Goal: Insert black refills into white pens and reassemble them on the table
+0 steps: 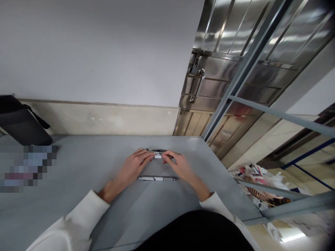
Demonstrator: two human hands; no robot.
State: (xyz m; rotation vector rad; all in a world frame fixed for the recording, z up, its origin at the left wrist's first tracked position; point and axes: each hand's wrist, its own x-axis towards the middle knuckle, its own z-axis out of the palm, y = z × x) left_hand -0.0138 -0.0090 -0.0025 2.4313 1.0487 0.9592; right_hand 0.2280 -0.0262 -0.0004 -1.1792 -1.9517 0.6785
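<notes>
A white pen (157, 157) lies crosswise between my two hands, just above or on the grey table. My left hand (136, 162) pinches its left end between thumb and fingers. At the other end, my right hand (178, 164) has its thumb and fingers closed on the pen; the fingers cover both ends. Directly behind it is a dark pen (160, 150), partly hidden by my fingers. Closer to me, a white and grey pen (157, 178) rests on the table between my wrists, parallel to the held one, with no hand touching it.
The grey table (110, 223) meets a wall at the back. A black case (24, 122) with a strap stands at the left, near a blurred-out flat object (28, 167). To the right are a metal frame post (243, 69), a steel door (209, 76) and plastic bags (261, 177).
</notes>
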